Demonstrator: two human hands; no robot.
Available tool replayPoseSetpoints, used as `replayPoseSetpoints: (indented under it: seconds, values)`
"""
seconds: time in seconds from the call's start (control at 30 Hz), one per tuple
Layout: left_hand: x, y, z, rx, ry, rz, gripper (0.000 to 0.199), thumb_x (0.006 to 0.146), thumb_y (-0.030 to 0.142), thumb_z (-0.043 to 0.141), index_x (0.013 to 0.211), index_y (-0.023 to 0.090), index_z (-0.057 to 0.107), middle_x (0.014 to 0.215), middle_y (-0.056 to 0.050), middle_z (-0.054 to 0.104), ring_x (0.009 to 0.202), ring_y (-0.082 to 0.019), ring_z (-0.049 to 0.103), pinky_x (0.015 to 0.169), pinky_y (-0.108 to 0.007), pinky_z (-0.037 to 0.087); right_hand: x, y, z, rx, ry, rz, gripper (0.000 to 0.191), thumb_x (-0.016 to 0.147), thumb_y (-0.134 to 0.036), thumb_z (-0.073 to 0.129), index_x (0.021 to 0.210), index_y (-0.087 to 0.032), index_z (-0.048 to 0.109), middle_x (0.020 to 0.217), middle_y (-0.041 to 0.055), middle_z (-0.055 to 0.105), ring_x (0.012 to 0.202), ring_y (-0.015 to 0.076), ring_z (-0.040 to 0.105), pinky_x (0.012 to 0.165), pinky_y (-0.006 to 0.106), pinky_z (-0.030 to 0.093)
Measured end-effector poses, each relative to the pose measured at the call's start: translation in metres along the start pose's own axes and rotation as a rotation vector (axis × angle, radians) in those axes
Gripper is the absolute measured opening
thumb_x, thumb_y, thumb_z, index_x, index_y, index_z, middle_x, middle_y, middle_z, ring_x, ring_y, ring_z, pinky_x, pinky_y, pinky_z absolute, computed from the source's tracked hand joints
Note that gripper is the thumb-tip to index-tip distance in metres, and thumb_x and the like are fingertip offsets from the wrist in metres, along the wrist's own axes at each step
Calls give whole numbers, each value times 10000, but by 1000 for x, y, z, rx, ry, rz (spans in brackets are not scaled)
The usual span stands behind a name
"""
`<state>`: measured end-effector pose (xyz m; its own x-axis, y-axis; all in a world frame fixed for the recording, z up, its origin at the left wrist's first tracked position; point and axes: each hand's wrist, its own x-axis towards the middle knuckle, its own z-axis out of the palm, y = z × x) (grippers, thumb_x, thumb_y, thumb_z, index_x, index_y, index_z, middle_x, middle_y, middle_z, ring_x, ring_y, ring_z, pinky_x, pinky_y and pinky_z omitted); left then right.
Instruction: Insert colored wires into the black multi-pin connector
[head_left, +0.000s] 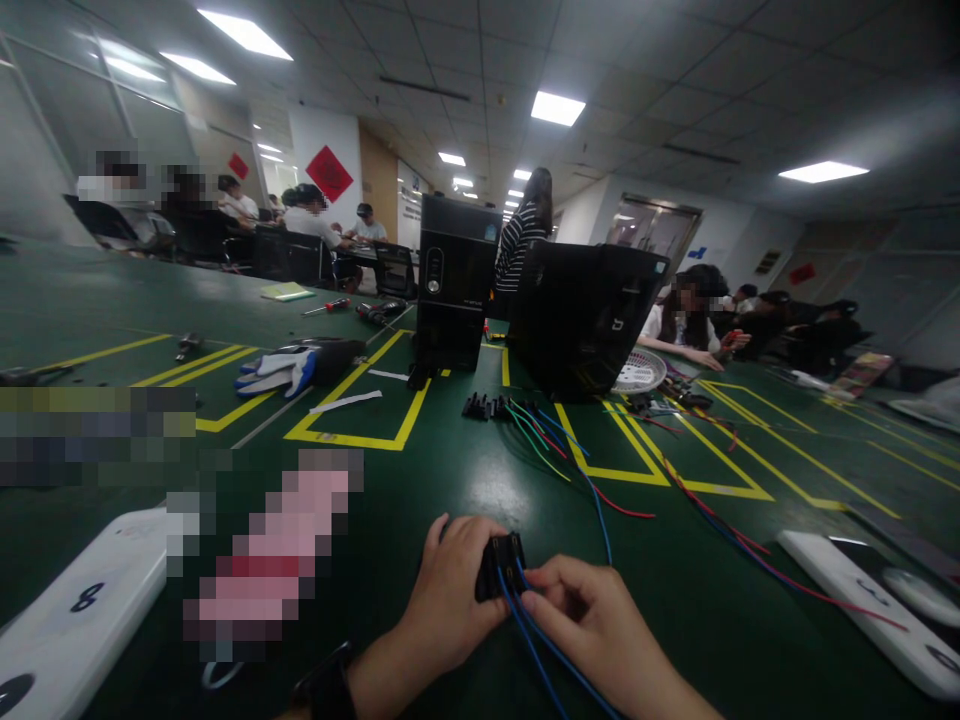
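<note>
My left hand (454, 590) is closed around a small black terminal block (504, 562), gripping it from the left side just above the green table. Two blue wires (534, 655) run from the block down toward the bottom edge of the view. With thumb and forefinger, my right hand (589, 610) pinches one blue wire close to where it meets the block; its tip is hidden there. Farther up the table lies a row of similar black blocks (486, 405), with green, red and blue wires (540, 440) trailing from it.
Two black computer cases (454, 300) stand mid-table. At left are work gloves (289, 370), a screwdriver (328, 306) and a white numbered case (90, 590). On the right lie a white basket (640, 370), loose wires and another white case (862, 600). A co-worker (686, 320) sits across the table.
</note>
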<state>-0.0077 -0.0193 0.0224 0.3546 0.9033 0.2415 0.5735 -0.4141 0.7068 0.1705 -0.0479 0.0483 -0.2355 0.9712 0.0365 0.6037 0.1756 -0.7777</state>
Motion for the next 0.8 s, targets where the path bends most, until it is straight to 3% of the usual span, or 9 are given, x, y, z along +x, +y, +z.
replayPoseSetpoints:
  seconds: [0.27, 0.43, 0.6, 0.8]
  values:
    - [0, -1, 1, -12, 12, 3, 372, 649, 228, 702, 978, 263, 531, 988, 5, 611, 985, -243, 541, 1027, -508, 196, 4, 3, -3, 88, -7, 119, 174, 786, -265, 558, 859, -145, 660, 515, -68, 422, 475, 95, 394, 466, 215, 314]
    - [0, -1, 1, 2, 8, -1, 379, 649, 212, 694, 988, 263, 531, 1006, 1, 612, 998, -247, 537, 1026, -509, 195, 7, 6, -1, 531, -98, 302, 279, 737, -404, 630, 844, -146, 637, 453, -94, 409, 355, 57, 315, 363, 187, 268]
    - [0, -1, 2, 1, 16, -9, 373, 644, 221, 694, 979, 261, 535, 993, -1, 611, 993, -246, 540, 1025, -505, 199, 6, 9, 6, 819, -66, 366, 317, 688, -407, 705, 853, -144, 643, 411, -106, 405, 338, 39, 292, 375, 174, 270]
    - [-1, 0, 2, 11, 20, -9, 370, 655, 228, 691, 992, 242, 538, 1000, -5, 607, 1005, -238, 537, 1036, -488, 190, 2, 1, 14, 571, -46, 260, 368, 717, -490, 666, 846, -145, 663, 479, -72, 439, 414, 70, 346, 419, 201, 260]
